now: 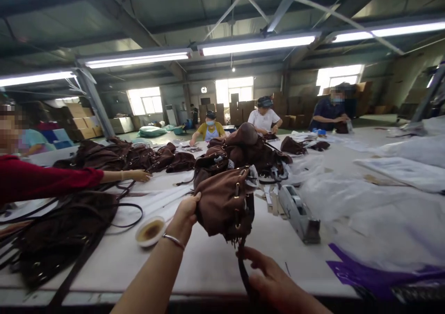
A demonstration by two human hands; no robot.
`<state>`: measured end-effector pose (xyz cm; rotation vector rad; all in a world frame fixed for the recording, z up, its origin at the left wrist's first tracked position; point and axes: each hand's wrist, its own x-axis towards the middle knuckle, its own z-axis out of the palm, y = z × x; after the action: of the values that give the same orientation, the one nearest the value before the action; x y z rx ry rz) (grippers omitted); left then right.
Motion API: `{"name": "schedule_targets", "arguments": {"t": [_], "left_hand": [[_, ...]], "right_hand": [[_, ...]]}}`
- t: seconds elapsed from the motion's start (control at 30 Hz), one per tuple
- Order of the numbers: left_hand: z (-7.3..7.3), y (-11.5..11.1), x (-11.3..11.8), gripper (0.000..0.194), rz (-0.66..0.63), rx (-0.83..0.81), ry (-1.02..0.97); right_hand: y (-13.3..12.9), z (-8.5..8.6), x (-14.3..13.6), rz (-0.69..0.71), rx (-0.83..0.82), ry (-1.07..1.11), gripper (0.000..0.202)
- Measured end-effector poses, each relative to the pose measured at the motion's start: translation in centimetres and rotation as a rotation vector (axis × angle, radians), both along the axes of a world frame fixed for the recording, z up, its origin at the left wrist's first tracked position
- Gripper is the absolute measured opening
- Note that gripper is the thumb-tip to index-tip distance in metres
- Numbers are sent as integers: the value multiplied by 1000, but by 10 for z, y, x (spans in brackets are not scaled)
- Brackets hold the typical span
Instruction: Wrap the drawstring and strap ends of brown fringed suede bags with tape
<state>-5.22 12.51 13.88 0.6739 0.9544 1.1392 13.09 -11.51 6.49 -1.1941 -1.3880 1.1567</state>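
A brown drawstring bag (219, 200) with gold eyelets is held up over the table, tilted on its side. My left hand (187, 211), a silver bangle on its wrist, grips the bag's left side with the thumb on top; its other fingers are hidden behind the bag. Below the bag's lower right end, my right hand (266, 272) has its fingers closed round the dark strap (243, 270) that hangs from it. Clear plastic shows at the bag's mouth. Right behind lies a heap of similar brown bags (243, 151).
A grey tape dispenser (299, 214) stands to the right, beside white plastic sheets (361, 212) and a purple bag (368, 272). Left are a dish of brown liquid (150, 233), dark bags with straps (69, 230) and a co-worker's red sleeve (52, 177). Several people work across the table.
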Motion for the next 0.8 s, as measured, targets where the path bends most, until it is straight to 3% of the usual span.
{"name": "schedule_targets", "arguments": {"t": [0.07,0.17,0.3,0.43,0.53,0.7,0.8], "left_hand": [[-7,0,-4,11,51,-38,21],[-20,-1,-14,13,171,-66,36],[-53,-14,-23,14,286,-99,1],[-83,-34,-19,21,283,-123,-84],[-83,-39,-12,30,229,-125,-181],[-60,-30,9,38,148,-54,-412],[-64,-33,36,37,119,-48,-305]], "right_hand": [[1,-5,-23,12,-76,124,62],[6,-15,-31,-144,-227,309,56],[9,-22,3,-368,-242,392,47],[9,-25,32,-502,-216,498,40],[15,-11,34,-488,-166,611,40],[34,41,29,-390,45,567,39],[41,60,28,-362,110,481,40]]}}
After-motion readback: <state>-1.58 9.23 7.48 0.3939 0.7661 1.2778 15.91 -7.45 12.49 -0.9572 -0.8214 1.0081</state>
